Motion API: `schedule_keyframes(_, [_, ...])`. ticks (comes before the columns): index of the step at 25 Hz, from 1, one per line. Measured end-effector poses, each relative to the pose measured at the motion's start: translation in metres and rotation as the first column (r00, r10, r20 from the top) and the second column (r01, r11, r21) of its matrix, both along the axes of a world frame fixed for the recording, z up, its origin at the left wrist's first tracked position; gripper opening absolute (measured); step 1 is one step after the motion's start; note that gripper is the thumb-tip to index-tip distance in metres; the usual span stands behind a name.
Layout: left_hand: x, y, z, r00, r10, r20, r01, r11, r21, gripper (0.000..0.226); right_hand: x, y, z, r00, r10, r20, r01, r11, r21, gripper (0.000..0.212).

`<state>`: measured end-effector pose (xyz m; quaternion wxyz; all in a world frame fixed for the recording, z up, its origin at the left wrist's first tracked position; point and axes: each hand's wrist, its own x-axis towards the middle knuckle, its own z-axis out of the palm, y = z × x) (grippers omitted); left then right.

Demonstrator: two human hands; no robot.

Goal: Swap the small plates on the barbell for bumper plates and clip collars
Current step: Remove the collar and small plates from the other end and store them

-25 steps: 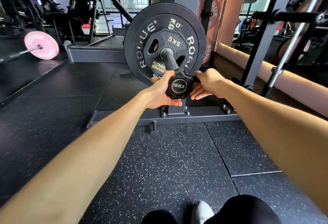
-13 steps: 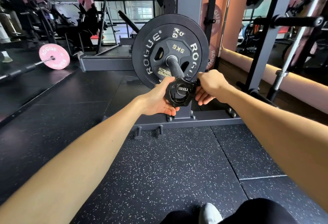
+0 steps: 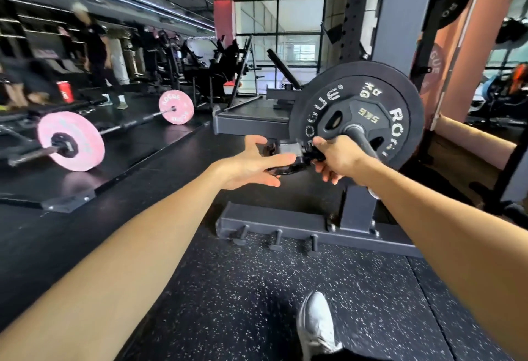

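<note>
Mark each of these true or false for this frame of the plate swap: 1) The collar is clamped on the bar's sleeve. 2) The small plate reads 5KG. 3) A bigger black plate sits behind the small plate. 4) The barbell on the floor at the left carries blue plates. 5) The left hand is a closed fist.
1) False. The collar is off the sleeve, held in the right hand to the sleeve's left.
2) True. The small plate is marked 5KG.
3) True. The bigger black plate shows around it.
4) False. The plates on the floor barbell are pink.
5) False. The left hand is open, fingers spread beside the collar.
</note>
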<state>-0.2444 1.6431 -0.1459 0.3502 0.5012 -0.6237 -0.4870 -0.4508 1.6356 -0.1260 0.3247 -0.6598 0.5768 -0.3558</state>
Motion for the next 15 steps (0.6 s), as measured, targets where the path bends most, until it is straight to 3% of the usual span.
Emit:
schedule_keyframes(5, [0.044, -0.053, 0.009, 0.99, 0.136, 0.034, -0.132, 0.987, -0.094, 0.086, 0.042, -0.074, 0.006, 0.993, 0.108, 0.051, -0.11, 0.992, 0.053, 0.027])
schedule_keyframes(8, [0.063, -0.091, 0.012, 0.965, 0.247, 0.091, -0.229, 0.958, -0.173, 0.093, 0.064, -0.119, 0.011, 0.992, 0.112, 0.062, -0.114, 0.992, 0.045, 0.022])
schedule_keyframes(12, [0.083, -0.153, 0.019, 0.92, 0.358, 0.158, -0.315, 0.918, -0.242, 0.114, 0.088, -0.183, 0.02, 0.995, 0.097, 0.028, -0.097, 0.995, 0.005, 0.027])
schedule_keyframes(15, [0.097, -0.206, 0.031, 0.918, 0.355, 0.175, -0.304, 0.916, -0.262, 0.104, 0.106, -0.241, 0.027, 0.998, 0.063, -0.026, -0.064, 0.997, -0.031, 0.033])
